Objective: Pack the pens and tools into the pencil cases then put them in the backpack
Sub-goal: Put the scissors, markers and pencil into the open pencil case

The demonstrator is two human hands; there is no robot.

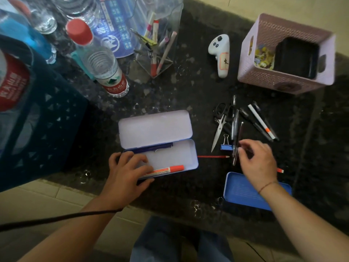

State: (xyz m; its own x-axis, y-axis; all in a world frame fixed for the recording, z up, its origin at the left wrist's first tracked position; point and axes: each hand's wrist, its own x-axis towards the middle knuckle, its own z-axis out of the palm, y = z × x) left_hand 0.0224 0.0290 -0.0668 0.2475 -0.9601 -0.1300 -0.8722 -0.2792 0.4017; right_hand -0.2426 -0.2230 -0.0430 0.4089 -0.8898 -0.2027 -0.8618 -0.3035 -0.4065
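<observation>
An open lilac tin pencil case (175,156) lies on the dark stone table, lid back. Inside it are a red-capped marker (166,170) along the near wall and a dark blue pen (151,148) along the hinge. My left hand (128,171) rests on the case's left end, fingers on the marker's tail. My right hand (257,161) hovers over loose pens (235,137), fingers curled at a thin dark pen, holding nothing that I can see. Scissors (219,125), a blue binder clip (225,145), a red pencil (213,156) and several markers (261,122) lie nearby. A blue pencil case (243,193) sits under my right wrist.
Water bottles (102,61) and a dark blue crate (37,118) crowd the left. A clear pen holder (158,46) stands at the back, a white controller (221,53) beside it. A pink basket (283,53) stands at the back right. The table's front edge runs just below my wrists.
</observation>
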